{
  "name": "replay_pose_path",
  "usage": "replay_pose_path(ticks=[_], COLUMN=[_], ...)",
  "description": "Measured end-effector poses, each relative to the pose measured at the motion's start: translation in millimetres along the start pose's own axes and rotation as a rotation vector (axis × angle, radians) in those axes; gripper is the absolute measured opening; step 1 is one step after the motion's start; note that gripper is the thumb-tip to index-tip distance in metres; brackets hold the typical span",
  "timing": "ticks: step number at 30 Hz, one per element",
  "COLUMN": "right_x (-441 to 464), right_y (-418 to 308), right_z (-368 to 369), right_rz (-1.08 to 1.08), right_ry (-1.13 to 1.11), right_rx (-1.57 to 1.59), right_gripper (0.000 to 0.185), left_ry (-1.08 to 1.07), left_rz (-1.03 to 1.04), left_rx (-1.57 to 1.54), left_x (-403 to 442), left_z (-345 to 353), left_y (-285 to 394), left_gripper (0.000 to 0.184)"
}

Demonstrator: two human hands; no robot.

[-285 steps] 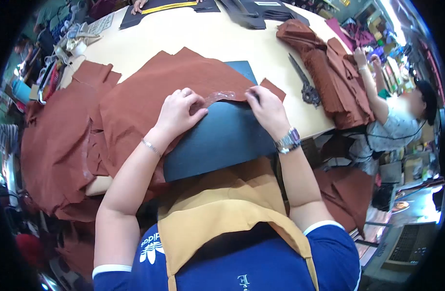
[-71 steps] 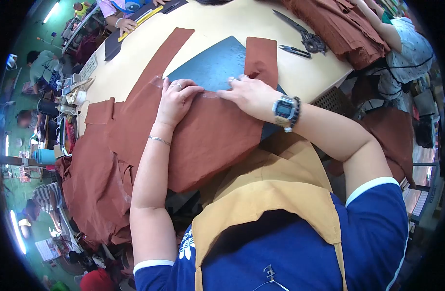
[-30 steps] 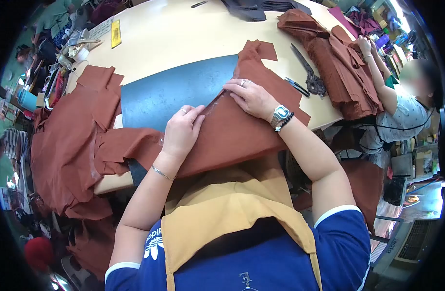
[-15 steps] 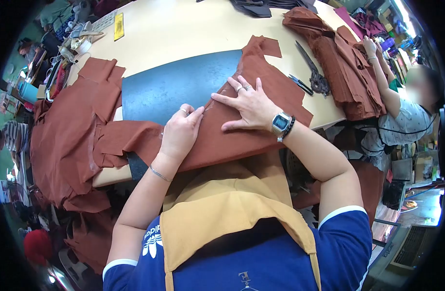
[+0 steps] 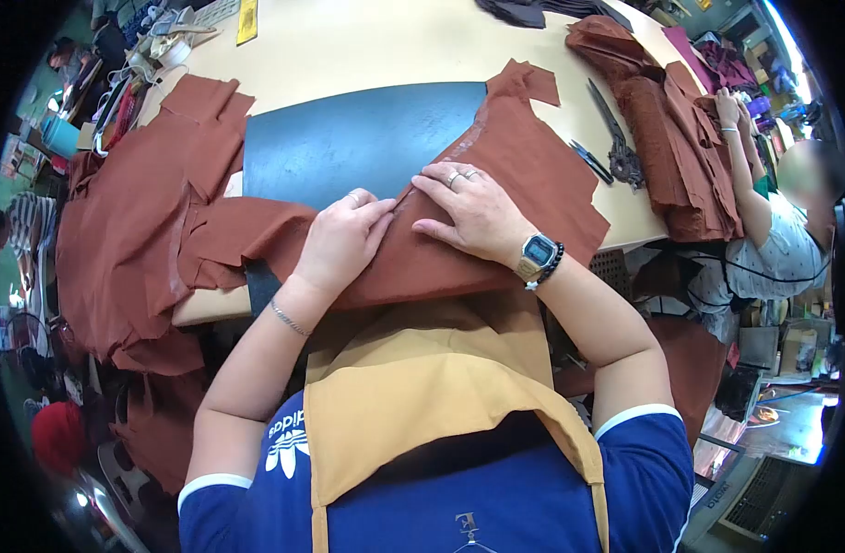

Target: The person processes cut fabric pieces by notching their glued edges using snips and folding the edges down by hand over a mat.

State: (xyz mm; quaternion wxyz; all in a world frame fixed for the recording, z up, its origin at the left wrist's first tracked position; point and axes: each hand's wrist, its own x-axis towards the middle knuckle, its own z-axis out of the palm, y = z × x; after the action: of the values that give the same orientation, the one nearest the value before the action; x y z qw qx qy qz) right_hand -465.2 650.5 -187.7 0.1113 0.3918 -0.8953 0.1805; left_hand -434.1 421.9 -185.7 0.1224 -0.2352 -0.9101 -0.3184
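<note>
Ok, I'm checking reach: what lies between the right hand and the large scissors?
In the head view, brown cloth, then a small dark tool on the table.

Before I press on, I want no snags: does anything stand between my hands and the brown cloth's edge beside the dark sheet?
Nothing visible does. Your left hand and right hand both touch the brown cloth at that edge. The large shears and smaller tool lie off to the right, clear of both.
</note>
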Motion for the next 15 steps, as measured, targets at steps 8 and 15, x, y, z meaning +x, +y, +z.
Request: replay_pose_path(ticks=[8, 15], right_x=[3, 6], right_y=[-30, -46], right_z=[-15, -7], right_rz=[0.068, 0.0], right_ry=[-0.203, -0.233], right_rx=[-0.159, -0.177], right_gripper=[0.069, 0.078], left_ry=[-0.017, -0.165], left_rz=[0.092, 0.05], left_rx=[0.176, 0.213], left_x=[-20, -17], left_z=[-15, -28], left_y=[-6, -5], left_gripper=[0.014, 0.016])
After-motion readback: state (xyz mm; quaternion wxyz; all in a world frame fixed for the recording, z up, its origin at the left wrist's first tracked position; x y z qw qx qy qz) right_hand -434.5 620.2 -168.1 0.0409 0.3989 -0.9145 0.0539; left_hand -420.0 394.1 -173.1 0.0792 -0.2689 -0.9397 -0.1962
